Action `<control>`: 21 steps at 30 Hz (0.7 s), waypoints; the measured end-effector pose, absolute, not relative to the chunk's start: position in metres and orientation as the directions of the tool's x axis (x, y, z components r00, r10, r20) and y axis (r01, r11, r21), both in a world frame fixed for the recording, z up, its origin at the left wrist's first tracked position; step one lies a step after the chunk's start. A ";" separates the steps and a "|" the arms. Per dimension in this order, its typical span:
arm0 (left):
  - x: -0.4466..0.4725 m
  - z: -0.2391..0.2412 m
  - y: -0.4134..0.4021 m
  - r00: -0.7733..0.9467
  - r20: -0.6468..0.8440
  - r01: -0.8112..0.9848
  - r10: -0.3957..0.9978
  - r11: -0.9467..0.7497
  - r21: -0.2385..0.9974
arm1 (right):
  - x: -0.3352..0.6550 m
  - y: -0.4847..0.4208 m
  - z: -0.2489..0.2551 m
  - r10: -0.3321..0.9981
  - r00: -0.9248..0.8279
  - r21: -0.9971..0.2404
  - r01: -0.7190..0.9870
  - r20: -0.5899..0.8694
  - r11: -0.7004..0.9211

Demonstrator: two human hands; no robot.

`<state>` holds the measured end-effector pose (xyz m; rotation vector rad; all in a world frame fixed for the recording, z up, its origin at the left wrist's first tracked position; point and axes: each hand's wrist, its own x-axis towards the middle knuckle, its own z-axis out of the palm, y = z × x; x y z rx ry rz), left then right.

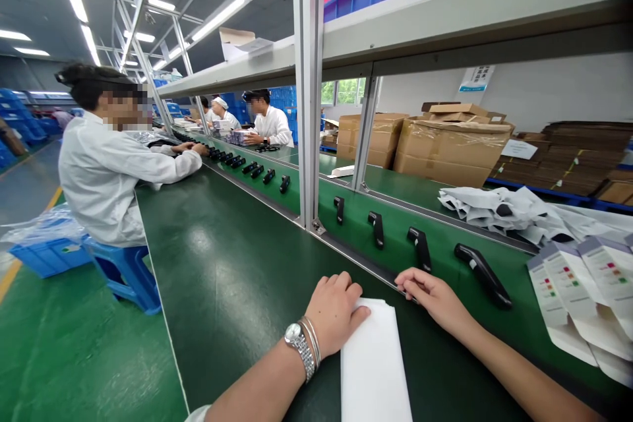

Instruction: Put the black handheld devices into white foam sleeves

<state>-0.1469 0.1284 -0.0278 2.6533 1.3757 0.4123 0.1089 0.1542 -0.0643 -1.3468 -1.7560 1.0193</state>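
Observation:
My left hand (333,310), with a metal watch and bangles at its wrist, lies over the top left corner of a folded white sheet (376,369). Its thumb presses on the sheet and its fingers curl at the edge. At the near edge of the green belt, my right hand (430,297) has its fingers drawn together, with nothing visible in them. Just beyond it on the belt lies a black pistol-shaped handheld device (419,247). Another black device (482,273) lies to its right; two more (376,229) are farther left.
Printed white cartons (568,290) stand at the right, near crumpled white pouches (504,211). A metal post (309,92) rises beside the belt. More black devices (254,170) line the belt toward a seated co-worker (106,165). Cardboard boxes (445,151) stand behind.

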 end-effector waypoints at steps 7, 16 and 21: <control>-0.147 -0.028 0.128 0.550 0.185 0.779 0.814 -0.580 0.238 | 0.109 0.154 -0.065 0.973 -0.223 -0.887 0.435 0.064 0.158; -0.147 -0.028 0.128 0.553 0.178 0.779 0.814 -0.581 0.237 | 0.111 0.157 -0.069 0.969 -0.229 -0.882 0.435 0.087 0.182; -0.147 -0.027 0.127 0.555 0.184 0.778 0.811 -0.584 0.230 | 0.111 0.158 -0.069 0.972 -0.216 -0.885 0.431 0.090 0.177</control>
